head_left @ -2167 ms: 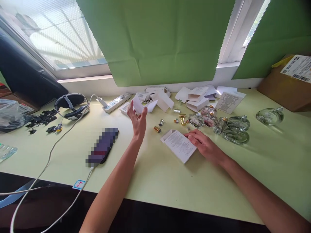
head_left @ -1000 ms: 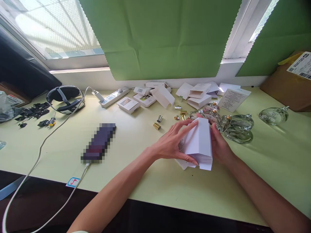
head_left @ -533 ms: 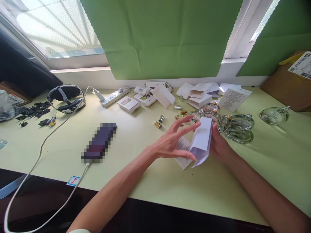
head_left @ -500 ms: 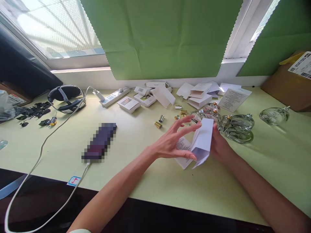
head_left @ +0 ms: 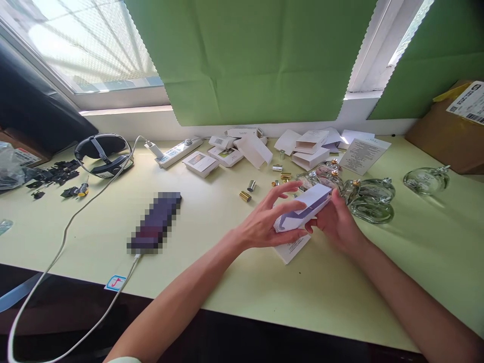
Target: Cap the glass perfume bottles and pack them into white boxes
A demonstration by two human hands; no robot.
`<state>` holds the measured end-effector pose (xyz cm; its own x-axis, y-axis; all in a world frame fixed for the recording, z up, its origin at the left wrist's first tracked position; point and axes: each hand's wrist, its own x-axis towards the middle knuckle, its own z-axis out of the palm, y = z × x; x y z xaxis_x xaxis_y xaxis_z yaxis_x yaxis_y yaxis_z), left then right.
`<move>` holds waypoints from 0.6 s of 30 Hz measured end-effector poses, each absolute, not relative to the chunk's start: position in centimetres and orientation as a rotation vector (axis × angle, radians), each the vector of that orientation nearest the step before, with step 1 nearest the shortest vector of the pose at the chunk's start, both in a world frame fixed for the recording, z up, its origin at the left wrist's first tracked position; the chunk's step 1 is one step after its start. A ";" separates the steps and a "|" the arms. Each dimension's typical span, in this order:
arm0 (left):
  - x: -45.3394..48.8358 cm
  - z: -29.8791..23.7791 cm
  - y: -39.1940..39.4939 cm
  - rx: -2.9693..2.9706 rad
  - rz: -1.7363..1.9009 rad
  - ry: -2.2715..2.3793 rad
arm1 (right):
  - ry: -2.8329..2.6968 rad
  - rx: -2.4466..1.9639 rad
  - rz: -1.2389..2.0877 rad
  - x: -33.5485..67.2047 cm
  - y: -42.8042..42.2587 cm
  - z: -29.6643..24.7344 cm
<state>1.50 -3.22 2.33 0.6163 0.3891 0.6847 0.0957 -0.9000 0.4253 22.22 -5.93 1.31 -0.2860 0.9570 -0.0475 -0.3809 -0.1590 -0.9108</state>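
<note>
Both hands hold a small white carton (head_left: 302, 212) just above the pale green table (head_left: 242, 282), near its middle. My left hand (head_left: 270, 222) grips the carton's near end, thumb below and fingers curled over the top. My right hand (head_left: 336, 222) closes on its far end. Under the hands lies a printed white box (head_left: 291, 248), flat on the table. Several clear glass perfume bottles (head_left: 368, 199) lie just beyond my right hand.
Small gold and silver caps (head_left: 245, 194) are scattered behind the hands. White boxes and leaflets (head_left: 310, 146) lie along the window wall. A phone (head_left: 155, 222) with its cable lies left, beyond it a power strip (head_left: 176, 151) and headset (head_left: 104, 154). A cardboard box (head_left: 446, 126) stands far right.
My left hand came back from the far white boxes with a carton. Both hands took it over the printed box and turned it from upright to lying nearly flat.
</note>
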 end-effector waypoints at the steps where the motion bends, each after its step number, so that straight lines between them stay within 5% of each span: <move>1: 1.5 2.3 -3.2 2.501 1.180 0.394 | -1.018 -0.822 1.664 22.2 -6.0 1.3; 18: 1.3 3.0 -3.1 2.349 1.306 0.498 | -0.959 -0.829 1.599 22.2 -5.8 1.3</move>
